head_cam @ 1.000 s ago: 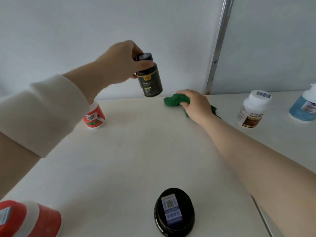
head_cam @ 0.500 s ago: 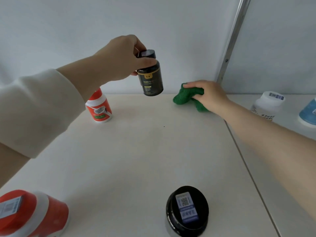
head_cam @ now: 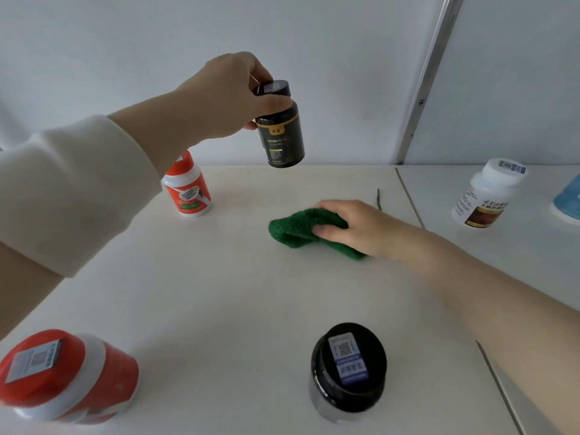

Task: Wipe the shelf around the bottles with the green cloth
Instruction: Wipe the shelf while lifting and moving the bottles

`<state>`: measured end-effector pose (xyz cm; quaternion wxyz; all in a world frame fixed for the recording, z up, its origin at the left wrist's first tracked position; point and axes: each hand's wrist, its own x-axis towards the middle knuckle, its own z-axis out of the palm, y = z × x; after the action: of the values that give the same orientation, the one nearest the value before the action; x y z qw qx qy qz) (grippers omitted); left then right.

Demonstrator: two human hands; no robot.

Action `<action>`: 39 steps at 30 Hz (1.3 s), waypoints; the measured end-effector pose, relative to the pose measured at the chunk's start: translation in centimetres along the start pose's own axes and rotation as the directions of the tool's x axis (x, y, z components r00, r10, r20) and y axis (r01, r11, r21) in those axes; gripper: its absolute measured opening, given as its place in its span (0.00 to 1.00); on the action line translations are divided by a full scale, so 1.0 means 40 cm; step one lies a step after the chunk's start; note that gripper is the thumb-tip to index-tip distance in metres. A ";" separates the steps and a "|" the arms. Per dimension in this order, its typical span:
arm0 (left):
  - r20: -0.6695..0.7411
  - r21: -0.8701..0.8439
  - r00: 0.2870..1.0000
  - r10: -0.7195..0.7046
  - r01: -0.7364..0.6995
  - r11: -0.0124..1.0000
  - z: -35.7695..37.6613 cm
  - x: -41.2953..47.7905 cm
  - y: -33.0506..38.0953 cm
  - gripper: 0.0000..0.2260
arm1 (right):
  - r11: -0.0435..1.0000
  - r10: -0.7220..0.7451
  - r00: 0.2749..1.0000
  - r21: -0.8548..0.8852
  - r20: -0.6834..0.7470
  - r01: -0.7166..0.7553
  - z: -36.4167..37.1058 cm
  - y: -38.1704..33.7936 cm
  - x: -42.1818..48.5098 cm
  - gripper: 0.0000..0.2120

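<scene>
My right hand [head_cam: 357, 227] grips the bunched green cloth [head_cam: 298, 229] and presses it on the white shelf [head_cam: 238, 287], a little right of the middle. My left hand [head_cam: 232, 95] holds a black bottle [head_cam: 281, 133] with a gold label by its neck and cap, lifted above the shelf's back part. A red and white bottle [head_cam: 187, 186] stands at the back left. Another red and white bottle [head_cam: 62, 375] stands at the front left. A black-capped jar [head_cam: 348, 365] stands at the front middle.
A metal upright [head_cam: 426, 80] splits the back wall, and a seam [head_cam: 408, 193] divides the shelf. On the right section stand a white bottle [head_cam: 486, 196] with a brown label and a blue-labelled container [head_cam: 569, 199] at the frame's edge. A small dark sliver [head_cam: 378, 197] lies near the seam.
My right hand has dragged the green cloth from the back corner by the upright toward me and to the left. My left hand still holds the black bottle up.
</scene>
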<state>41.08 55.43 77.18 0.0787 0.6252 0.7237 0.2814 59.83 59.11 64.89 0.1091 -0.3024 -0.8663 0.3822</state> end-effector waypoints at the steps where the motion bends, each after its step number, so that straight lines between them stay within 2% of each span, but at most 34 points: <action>1: 0.010 0.005 1.000 0.012 -0.012 1.000 0.003 -0.002 0.004 0.19 | 0.999 0.019 1.000 0.036 0.021 -0.020 -0.005 0.000 -0.031 0.04; 5: 0.064 -0.004 0.997 0.049 -0.049 0.999 0.025 -0.015 0.019 0.18 | 0.991 0.099 0.993 0.086 0.065 -0.105 -0.047 0.005 -0.128 0.09; 7: 0.089 -0.012 0.994 0.062 -0.061 0.998 0.039 -0.023 0.019 0.17 | 0.979 0.128 0.992 0.156 0.023 -0.130 -0.078 0.009 -0.141 0.09; 10: 0.118 -0.010 0.991 0.067 -0.067 0.998 0.066 -0.033 0.018 0.17 | 0.933 0.167 0.954 0.352 -0.249 -0.071 -0.127 0.022 -0.115 0.05; 12: 0.137 0.004 0.989 0.057 -0.059 0.998 0.089 -0.034 0.016 0.18 | 0.964 0.176 0.894 0.256 -0.412 -0.072 -0.144 0.040 -0.082 0.07; 13: 0.145 0.009 0.988 0.050 -0.052 0.999 0.102 -0.033 0.015 0.18 | 0.979 0.181 0.881 0.168 -0.437 -0.118 -0.141 0.050 -0.067 0.10; 15: 0.161 0.017 0.986 0.036 -0.040 0.999 0.128 -0.029 0.011 0.18 | 0.980 0.188 0.900 0.011 -0.393 -0.200 -0.114 0.068 -0.047 0.13; 18: 0.185 0.023 0.983 0.020 -0.024 0.999 0.163 -0.022 -0.001 0.19 | 0.973 0.197 0.934 -0.061 -0.298 -0.224 -0.067 0.061 -0.063 0.09; 21: 0.194 0.004 0.981 0.024 -0.025 1.000 0.181 -0.021 -0.004 0.19 | 0.983 0.183 0.960 0.012 -0.211 -0.185 -0.037 0.035 -0.139 0.03; 29: 0.231 0.059 0.971 0.065 -0.080 0.995 0.182 -0.032 0.025 0.20 | 0.973 0.148 0.989 0.178 0.013 -0.148 -0.001 0.000 -0.378 0.10; 31: 0.233 0.073 0.970 0.064 -0.083 0.994 0.185 -0.038 0.029 0.19 | 0.921 0.175 0.984 0.360 -0.043 -0.148 -0.025 -0.006 -0.385 0.11; 33: 0.227 0.097 0.972 0.057 -0.080 0.992 0.188 -0.044 0.034 0.20 | 0.868 0.232 0.953 0.483 -0.197 -0.112 -0.064 0.003 -0.363 0.09; 36: 0.236 0.119 0.972 0.016 -0.045 0.992 0.192 -0.059 0.042 0.25 | 0.940 0.232 0.892 0.325 -0.388 -0.103 -0.112 0.025 -0.290 0.05; 39: 0.195 0.096 0.981 0.022 -0.041 0.995 0.168 -0.097 0.072 0.29 | 0.977 0.211 0.874 0.083 -0.439 -0.194 -0.100 0.055 -0.223 0.10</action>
<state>47.51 54.01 72.13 0.1132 0.6641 0.7158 0.1839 69.54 57.24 66.42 0.2691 -0.4688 -0.7748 0.3279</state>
